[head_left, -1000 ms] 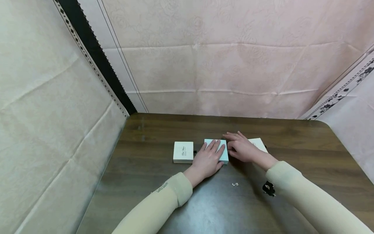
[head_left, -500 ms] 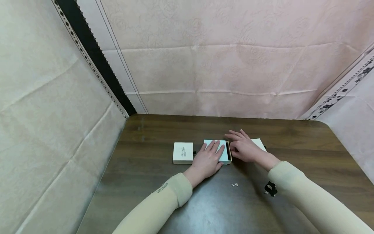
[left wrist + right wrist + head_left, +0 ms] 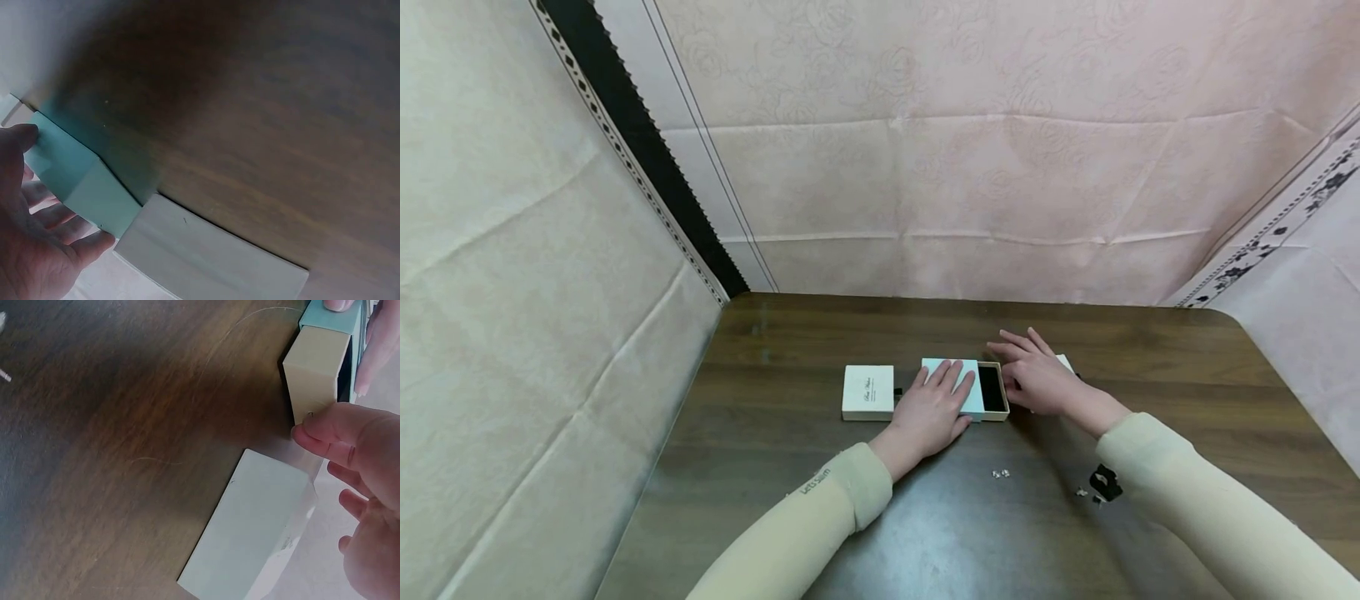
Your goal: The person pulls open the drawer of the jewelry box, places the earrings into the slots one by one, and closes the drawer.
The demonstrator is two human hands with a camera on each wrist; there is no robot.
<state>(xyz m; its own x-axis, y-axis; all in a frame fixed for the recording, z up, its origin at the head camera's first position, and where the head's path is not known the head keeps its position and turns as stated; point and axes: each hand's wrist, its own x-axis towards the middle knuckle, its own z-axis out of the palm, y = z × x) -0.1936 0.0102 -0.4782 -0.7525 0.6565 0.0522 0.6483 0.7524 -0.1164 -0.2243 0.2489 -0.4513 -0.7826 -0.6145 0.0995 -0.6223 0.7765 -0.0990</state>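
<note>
A light-blue drawer box [image 3: 975,402] lies on the table, its cream inner drawer [image 3: 994,390] partly out on the right side and showing a dark interior. My left hand [image 3: 928,410] rests on the blue sleeve with spread, straight fingers; in the left wrist view the thumb touches the box's near side. At the drawer's outer end, the thumb and index finger of my right hand [image 3: 1037,379] pinch something at the cream front panel [image 3: 315,372]; the pinched part itself is mostly hidden by the fingertips.
A white box with printed lettering [image 3: 868,390] stands left of the blue one. Another white box [image 3: 247,515] lies beside my right hand, mostly covered in the head view. Small shiny pieces [image 3: 1001,474] and a black item [image 3: 1105,482] lie nearer on the wooden table [image 3: 820,492].
The drawer, flush inside the blue sleeve a second ago, has slid out to the right along with my right hand. My left hand has stayed on the sleeve.
</note>
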